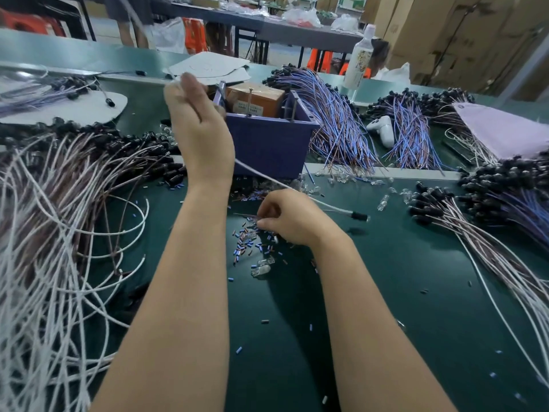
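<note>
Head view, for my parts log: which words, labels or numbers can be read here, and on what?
No text here can be read.
Brown box in the purple bin: white label with print, too blurred to read.
Bottle: printed label, too blurred to read.

Just bare arms here, nothing fancy. The left forearm (190, 263) and right forearm (365, 307) are uncovered from the bottom edge of the shot right up to the wrists, and they look extra wide down low thanks to the lens. The left hand (202, 129), just left of the purple bin (270, 138), is bare and a bit smeared by blur. The right hand (292, 217), in front of the bin, is bare too, with knuckles and a faint wrist crease showing sharper.
</note>
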Demonstrator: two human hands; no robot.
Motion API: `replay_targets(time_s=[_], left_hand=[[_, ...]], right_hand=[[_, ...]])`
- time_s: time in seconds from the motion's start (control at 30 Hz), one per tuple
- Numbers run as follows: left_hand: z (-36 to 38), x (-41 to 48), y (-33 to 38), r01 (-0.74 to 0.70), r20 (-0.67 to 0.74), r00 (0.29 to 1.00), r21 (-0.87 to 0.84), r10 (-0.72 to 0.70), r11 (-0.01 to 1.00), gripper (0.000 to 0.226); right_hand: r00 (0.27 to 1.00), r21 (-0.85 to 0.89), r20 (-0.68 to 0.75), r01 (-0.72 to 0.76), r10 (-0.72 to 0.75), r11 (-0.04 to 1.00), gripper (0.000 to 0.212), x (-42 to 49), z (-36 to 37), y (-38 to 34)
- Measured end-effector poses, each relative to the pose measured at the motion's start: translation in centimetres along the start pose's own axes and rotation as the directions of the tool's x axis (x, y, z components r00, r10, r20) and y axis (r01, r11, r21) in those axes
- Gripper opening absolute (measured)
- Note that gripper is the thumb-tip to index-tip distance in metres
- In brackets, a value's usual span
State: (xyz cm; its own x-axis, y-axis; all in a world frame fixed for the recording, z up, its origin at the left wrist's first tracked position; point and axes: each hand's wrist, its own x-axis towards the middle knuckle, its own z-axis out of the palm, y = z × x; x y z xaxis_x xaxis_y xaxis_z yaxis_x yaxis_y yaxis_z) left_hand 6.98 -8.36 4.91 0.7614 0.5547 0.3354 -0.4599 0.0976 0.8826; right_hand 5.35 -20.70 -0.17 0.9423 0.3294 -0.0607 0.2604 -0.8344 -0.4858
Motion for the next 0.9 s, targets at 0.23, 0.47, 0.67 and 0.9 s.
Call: replay_targets(time_s=[0.23, 0.47, 0.67, 0.9], left_hand=[[-0.1, 1.9, -1.2, 0.149, -0.122, 0.983, 0.120, -0.135, 0.982, 0.047], [-0.1, 1.5, -3.3, 0.201, 0.012, 0.976, 0.321, -0.216, 0.925, 0.029], [-0.7, 1.9, -4.2, 0.181, -0.070, 0.983, 0.459, -0.167, 0.870, 0.028], [-0.9, 1.1, -4.7, 0.134, -0.153, 0.986, 0.445, -0.073, 0.885, 0.016]], right_hand=[[1.000, 0.050, 0.000, -0.001, 0.001, 0.999, 0.011, -0.5, -1.2, 0.6], [0.985, 0.450, -0.136, 0.155, -0.104, 0.879, 0.014, -1.3, -4.7, 0.7], [0.956, 0.597, 0.185, 0.075, -0.229, 0.799, 0.002, -2.1, -5.9, 2.5], [0.964, 0.925, -0.087, 0.171, -0.250, 0.340, 0.022, -2.0, -6.2, 3.9]])
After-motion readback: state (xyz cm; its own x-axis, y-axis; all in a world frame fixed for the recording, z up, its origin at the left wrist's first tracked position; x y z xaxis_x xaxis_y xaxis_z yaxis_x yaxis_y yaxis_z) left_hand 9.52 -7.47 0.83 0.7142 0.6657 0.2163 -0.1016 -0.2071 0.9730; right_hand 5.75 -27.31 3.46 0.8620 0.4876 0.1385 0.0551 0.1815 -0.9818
